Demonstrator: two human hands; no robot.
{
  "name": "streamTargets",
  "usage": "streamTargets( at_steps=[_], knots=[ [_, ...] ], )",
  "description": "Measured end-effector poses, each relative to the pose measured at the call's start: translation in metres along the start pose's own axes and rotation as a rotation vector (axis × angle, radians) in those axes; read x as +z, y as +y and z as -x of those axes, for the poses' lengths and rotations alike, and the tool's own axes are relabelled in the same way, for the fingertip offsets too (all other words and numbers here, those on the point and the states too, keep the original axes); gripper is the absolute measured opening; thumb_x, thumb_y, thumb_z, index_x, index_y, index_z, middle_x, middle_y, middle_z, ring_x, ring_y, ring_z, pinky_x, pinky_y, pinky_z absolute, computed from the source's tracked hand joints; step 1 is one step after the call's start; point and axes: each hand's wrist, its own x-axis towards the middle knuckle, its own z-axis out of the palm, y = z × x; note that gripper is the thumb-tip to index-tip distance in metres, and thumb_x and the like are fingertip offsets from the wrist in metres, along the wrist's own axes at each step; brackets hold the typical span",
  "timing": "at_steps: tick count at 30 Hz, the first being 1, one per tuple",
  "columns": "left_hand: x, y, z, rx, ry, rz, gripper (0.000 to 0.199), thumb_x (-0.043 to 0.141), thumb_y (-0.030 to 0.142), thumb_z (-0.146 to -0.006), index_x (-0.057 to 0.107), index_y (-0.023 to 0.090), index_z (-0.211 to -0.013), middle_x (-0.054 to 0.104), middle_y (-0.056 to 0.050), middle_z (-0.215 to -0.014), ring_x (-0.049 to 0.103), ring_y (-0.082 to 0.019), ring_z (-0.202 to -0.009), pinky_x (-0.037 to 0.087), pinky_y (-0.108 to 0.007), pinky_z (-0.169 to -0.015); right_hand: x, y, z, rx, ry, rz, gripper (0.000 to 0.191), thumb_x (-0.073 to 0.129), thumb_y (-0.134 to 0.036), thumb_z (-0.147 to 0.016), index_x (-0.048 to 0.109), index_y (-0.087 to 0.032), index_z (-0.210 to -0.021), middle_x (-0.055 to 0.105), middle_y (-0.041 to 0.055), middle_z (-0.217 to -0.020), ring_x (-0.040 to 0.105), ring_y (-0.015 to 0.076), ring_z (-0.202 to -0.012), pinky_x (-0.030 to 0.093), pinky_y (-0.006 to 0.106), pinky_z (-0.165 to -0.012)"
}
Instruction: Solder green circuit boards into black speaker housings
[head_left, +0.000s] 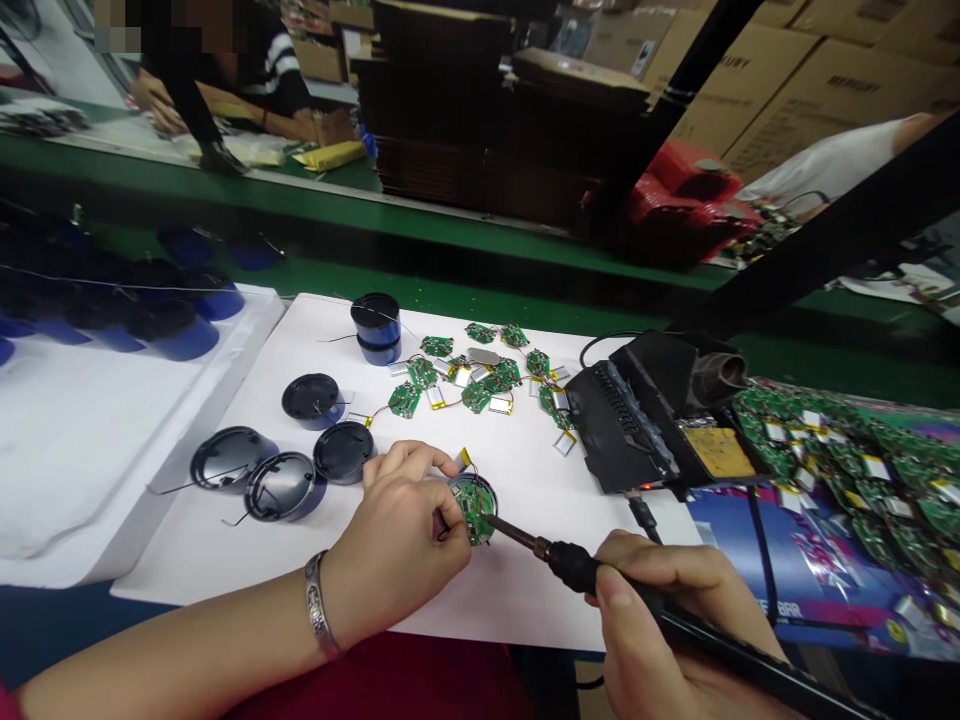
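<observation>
The right hand [645, 655] grips a slim black soldering iron [694, 632], the left hand [409, 510] a round green circuit board [472, 508] left of a boxy black station [626, 430]. Bare white paper [562, 500] between ends beside the station; the iron's long axis slants, tip leftward and away.

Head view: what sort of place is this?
Probably an electronics assembly workshop: the right hand holds a soldering iron, green circuit boards lie on white paper, and cardboard boxes are stacked behind.
</observation>
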Motion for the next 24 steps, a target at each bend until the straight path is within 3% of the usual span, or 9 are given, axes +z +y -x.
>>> streamTargets(
  at_steps=[8, 24],
  knots=[
    [0.0005, 0.0009, -0.0006, -0.013, 0.002, -0.007, 0.019, 0.059, 0.005, -0.066, 0.060, 0.019, -0.054, 0.066, -0.003, -0.101, 0.055, -0.026, -0.106, 0.036, -0.045, -0.086, -0.0057, -0.0012, -0.0085, -0.028, -0.204, 0.163, 0.015, 0.061, -0.017, -0.085, 0.048, -0.022, -0.078, 0.052, -0.0055, -0.059, 0.047, 0.0080, -0.044, 0.036, 0.022, -0.040],
    [-0.0027, 0.0038, -0.0018, -0.046, -0.044, 0.006, 0.020, 0.060, 0.005, -0.068, 0.063, 0.020, -0.054, 0.066, -0.003, -0.103, 0.055, -0.027, -0.108, 0.036, -0.047, -0.088, -0.0053, -0.0013, -0.0078, 0.020, -0.271, 0.244, 0.015, 0.060, -0.022, -0.084, 0.047, -0.022, -0.077, 0.050, -0.0047, -0.060, 0.043, 0.0096, -0.049, 0.037, 0.024, -0.048]
  ],
)
